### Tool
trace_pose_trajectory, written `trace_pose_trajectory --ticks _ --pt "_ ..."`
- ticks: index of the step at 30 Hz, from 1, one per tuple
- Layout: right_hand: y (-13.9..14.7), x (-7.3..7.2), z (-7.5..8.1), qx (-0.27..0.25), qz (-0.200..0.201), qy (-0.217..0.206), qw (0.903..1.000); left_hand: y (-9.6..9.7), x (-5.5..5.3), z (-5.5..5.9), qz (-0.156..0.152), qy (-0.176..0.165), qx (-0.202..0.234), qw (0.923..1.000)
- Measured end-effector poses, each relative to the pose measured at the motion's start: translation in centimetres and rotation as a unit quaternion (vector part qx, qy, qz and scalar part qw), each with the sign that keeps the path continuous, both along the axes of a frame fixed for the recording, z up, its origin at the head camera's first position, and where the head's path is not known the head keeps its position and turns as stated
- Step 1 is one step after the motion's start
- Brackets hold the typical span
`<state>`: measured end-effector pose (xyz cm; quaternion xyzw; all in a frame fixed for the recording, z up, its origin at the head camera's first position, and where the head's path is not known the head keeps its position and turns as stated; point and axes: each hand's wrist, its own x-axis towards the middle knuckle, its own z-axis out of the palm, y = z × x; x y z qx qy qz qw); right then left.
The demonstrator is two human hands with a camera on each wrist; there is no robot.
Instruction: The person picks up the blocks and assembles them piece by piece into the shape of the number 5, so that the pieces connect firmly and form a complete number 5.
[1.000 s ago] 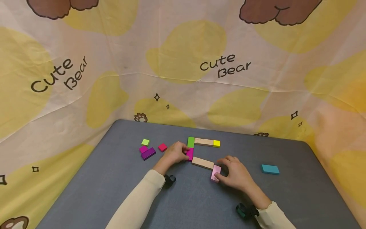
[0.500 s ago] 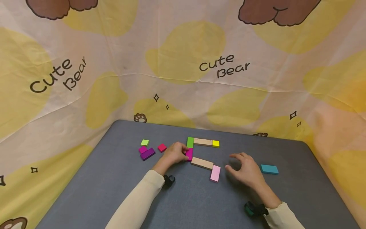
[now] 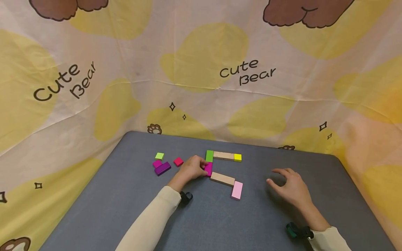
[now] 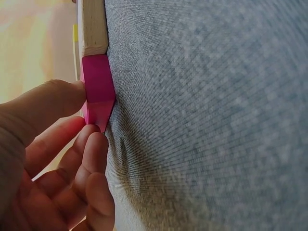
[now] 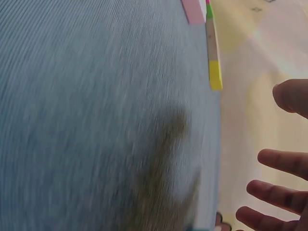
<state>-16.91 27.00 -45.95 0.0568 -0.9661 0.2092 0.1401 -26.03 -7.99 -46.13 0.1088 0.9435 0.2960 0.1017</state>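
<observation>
My left hand [image 3: 192, 168] pinches a magenta block [image 3: 208, 169] between thumb and fingertips, and the block [image 4: 99, 79] lies flat on the table. Beyond it a green block [image 3: 209, 156] continues the line, leading to a wooden block [image 3: 223, 156] tipped by a yellow block [image 3: 237, 157]. From the magenta block's near end a second wooden block [image 3: 222, 178] slants right to a pink block [image 3: 237, 190]. To the right, my right hand [image 3: 293, 188] hovers over the table with spread fingers, holding nothing. The blue block seen earlier is hidden behind it.
Left of my left hand lie a red block [image 3: 178, 161], a light green block [image 3: 159, 156], a small magenta block [image 3: 157, 163] and a purple block [image 3: 162, 168]. A printed cloth [image 3: 201, 69] hangs behind the grey table [image 3: 201, 223].
My right hand has let go of the pink block and moved right, now covering the blue block in the head view. My left hand keeps its place on the magenta block.
</observation>
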Motion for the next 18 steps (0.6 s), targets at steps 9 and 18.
trace_pose_trajectory --ticks 9,18 --pt "2.4 0.4 0.2 0.006 -0.023 -0.036 0.9991 -0.1 0.0 -0.1 0.002 0.006 -0.002 1.0" --pt "4.3 0.4 -0.7 0.012 -0.039 -0.03 0.9987 -0.1 -0.1 -0.1 -0.002 0.011 -0.003 0.9999"
